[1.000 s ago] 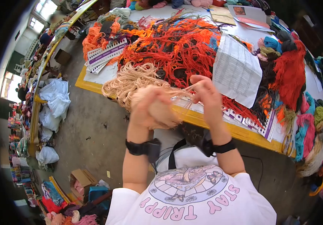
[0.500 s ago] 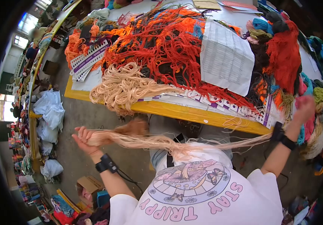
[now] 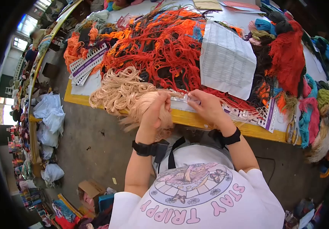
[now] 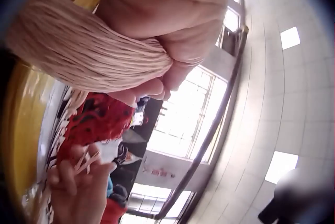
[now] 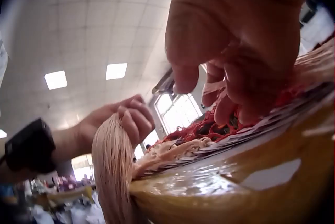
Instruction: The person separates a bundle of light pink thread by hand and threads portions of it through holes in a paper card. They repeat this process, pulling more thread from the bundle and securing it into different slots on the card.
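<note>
In the head view the left hand [image 3: 155, 112] grips a bundle of pale peach yarn [image 3: 141, 107] at the table's front edge. The left wrist view shows its fingers curled round the thick strands [image 4: 99, 56]. Just right of it, the right hand [image 3: 208, 107] is held over the edge with fingers bent; in the left wrist view a few thin pale strands [image 4: 86, 161] lie between its thumb and fingers. A looped pile of the same peach yarn [image 3: 115, 89] rests on the table, left of both hands. Part of the bundle hangs below the left hand.
Red and orange yarn [image 3: 164, 49] covers the table's middle, beside a creased printed sheet [image 3: 227, 61]. Punched cards [image 3: 88, 63] lie at the left and along the yellow front edge [image 3: 256, 131]. Scissors [image 3: 291, 131] and coloured skeins [image 3: 309, 110] are at the right.
The hands, spread wide apart half a second ago with peach yarn stretched between them, have come back together at the table edge. The left hand still grips the bundle.
</note>
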Demonstrator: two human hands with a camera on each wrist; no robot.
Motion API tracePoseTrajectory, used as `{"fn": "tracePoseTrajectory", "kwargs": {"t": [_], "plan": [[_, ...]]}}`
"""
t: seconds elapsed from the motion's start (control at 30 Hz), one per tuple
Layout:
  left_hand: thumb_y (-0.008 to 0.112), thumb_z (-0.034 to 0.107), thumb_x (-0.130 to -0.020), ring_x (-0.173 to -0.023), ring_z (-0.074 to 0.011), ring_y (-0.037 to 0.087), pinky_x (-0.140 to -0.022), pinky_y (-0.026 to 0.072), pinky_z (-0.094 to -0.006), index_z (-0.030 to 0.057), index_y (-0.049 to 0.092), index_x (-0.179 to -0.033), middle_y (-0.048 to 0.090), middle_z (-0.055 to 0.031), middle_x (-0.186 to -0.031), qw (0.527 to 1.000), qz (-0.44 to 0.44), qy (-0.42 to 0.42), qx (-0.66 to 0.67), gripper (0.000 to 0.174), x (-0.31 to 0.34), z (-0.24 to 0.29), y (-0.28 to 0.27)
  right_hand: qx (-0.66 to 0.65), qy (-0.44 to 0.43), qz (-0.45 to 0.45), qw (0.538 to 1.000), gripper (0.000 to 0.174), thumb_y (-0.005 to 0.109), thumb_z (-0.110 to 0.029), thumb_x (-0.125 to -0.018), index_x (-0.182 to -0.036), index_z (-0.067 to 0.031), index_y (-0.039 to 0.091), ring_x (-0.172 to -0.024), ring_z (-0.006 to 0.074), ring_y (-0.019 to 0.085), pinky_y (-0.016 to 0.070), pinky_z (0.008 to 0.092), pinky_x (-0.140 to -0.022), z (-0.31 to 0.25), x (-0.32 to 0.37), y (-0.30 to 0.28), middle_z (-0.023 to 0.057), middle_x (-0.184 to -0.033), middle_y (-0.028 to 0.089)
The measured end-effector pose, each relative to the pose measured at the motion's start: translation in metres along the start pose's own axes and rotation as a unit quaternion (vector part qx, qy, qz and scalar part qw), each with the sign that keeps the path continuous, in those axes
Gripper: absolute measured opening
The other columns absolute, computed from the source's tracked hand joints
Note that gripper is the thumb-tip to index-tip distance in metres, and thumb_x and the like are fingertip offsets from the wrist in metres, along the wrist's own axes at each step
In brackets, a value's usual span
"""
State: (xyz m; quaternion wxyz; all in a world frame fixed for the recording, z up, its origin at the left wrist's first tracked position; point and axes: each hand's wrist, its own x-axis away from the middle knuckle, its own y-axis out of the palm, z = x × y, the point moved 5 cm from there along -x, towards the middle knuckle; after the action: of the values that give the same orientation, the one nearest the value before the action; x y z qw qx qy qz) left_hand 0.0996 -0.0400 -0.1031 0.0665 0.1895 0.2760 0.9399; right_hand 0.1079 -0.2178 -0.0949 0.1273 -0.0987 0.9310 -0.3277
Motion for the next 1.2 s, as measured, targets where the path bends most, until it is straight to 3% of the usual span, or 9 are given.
{"fn": "tracePoseTrajectory", "kwargs": {"t": [0.1,0.23,0.47,0.57,0.67,0.77,0.97,1.17,1.2], "plan": [[0.053,0.022,-0.088,-0.062,-0.0043,0.043,-0.059,0.0376,-0.0181,0.0062,0.057,-0.095,0.047,0.0034,-0.072,0.995,-0.036,0.03,-0.086,0.018,-0.009,0.002,0.009,-0.107,0.125,-0.027,0.986,0.021,0.056,-0.02,-0.085,-0.1,-0.0051,0.054,-0.057,0.0062,0.049,0.0434,0.0222,-0.053,0.026,-0.003,-0.006,-0.0009,-0.079,0.059],[0.057,0.019,-0.085,-0.061,-0.0038,0.044,-0.057,0.0352,-0.0169,0.007,0.059,-0.095,0.052,0.0028,-0.073,0.995,-0.052,-0.034,-0.075,0.015,-0.006,-0.008,0.052,-0.512,0.214,-0.108,0.825,0.024,0.048,-0.028,-0.09,-0.103,-0.0069,0.05,-0.046,-0.0015,0.032,0.0388,0.0152,-0.042,0.008,0.004,0.002,-0.0016,-0.074,0.052],[0.06,0.015,-0.082,-0.063,-0.0042,0.05,-0.056,0.0376,-0.018,0.007,0.059,-0.086,0.057,0.0017,-0.072,0.992,-0.064,-0.071,-0.084,0.008,-0.027,-0.03,0.033,-0.663,0.213,-0.172,0.697,0.023,0.052,-0.026,-0.089,-0.106,-0.0106,0.049,-0.045,-0.0031,0.035,0.0329,0.0126,-0.038,0.006,0.009,0.022,-0.0019,-0.074,0.055],[0.059,0.013,-0.082,-0.067,-0.0056,0.052,-0.059,0.0405,-0.02,0.0061,0.059,-0.087,0.058,0.0005,-0.075,0.994,-0.02,-0.058,-0.09,0.008,-0.029,-0.026,0.027,-0.6,0.22,-0.115,0.761,0.017,0.054,-0.017,-0.086,-0.099,-0.0069,0.054,-0.047,0.0028,0.047,0.0398,0.0189,-0.042,0.017,0.004,0.021,0.0043,-0.076,0.062],[0.058,0.012,-0.082,-0.071,-0.0089,0.054,-0.063,0.0436,-0.0239,0.0054,0.06,-0.088,0.058,-0.0018,-0.079,0.996,-0.005,0.031,-0.089,0.009,-0.013,-0.012,0.044,-0.219,0.088,0.035,0.971,0.013,0.054,-0.013,-0.084,-0.091,-0.0029,0.058,-0.055,0.0144,0.058,0.0465,0.0274,-0.053,0.01,-0.006,0.011,0.0104,-0.077,0.064],[0.058,0.018,-0.08,-0.076,-0.0209,0.056,-0.066,0.0447,-0.0334,0.0055,0.056,-0.086,0.058,-0.0077,-0.08,0.861,0.041,0.143,-0.486,0.014,-0.032,-0.023,0.016,-0.168,0.15,0.008,0.974,0.014,0.054,-0.011,-0.082,-0.09,-0.0006,0.06,-0.068,0.0184,0.061,0.0464,0.0283,-0.063,0.016,-0.004,0.013,0.0108,-0.075,0.063],[0.052,0.023,-0.085,-0.071,-0.0194,0.057,-0.065,0.0458,-0.0319,0.0037,0.06,-0.086,0.06,-0.0083,-0.077,0.751,0.03,0.123,-0.648,0.021,-0.049,-0.031,0.009,-0.209,0.158,0.043,0.964,0.016,0.055,-0.014,-0.08,-0.089,-0.0006,0.06,-0.065,0.0209,0.06,0.0449,0.0313,-0.06,0.019,-0.006,0.012,0.0132,-0.071,0.062],[0.053,0.025,-0.085,-0.063,-0.0178,0.055,-0.058,0.0454,-0.0309,0.005,0.06,-0.083,0.06,-0.0063,-0.072,0.712,0.048,0.11,-0.692,0.022,-0.053,-0.031,0.008,-0.215,0.206,0.063,0.953,0.017,0.057,-0.016,-0.078,-0.085,0.0001,0.061,-0.064,0.0215,0.06,0.045,0.0313,-0.058,0.021,-0.001,0.013,0.0137,-0.072,0.062],[0.054,0.025,-0.085,-0.06,-0.0157,0.054,-0.056,0.0447,-0.0291,0.0054,0.06,-0.082,0.06,-0.005,-0.071,0.806,0.069,0.051,-0.586,0.021,-0.047,-0.026,0.008,-0.203,0.208,0.066,0.955,0.017,0.058,-0.016,-0.078,-0.084,0.0,0.061,-0.064,0.0222,0.06,0.0451,0.0316,-0.058,0.02,0.0,0.013,0.014,-0.072,0.062]]}}
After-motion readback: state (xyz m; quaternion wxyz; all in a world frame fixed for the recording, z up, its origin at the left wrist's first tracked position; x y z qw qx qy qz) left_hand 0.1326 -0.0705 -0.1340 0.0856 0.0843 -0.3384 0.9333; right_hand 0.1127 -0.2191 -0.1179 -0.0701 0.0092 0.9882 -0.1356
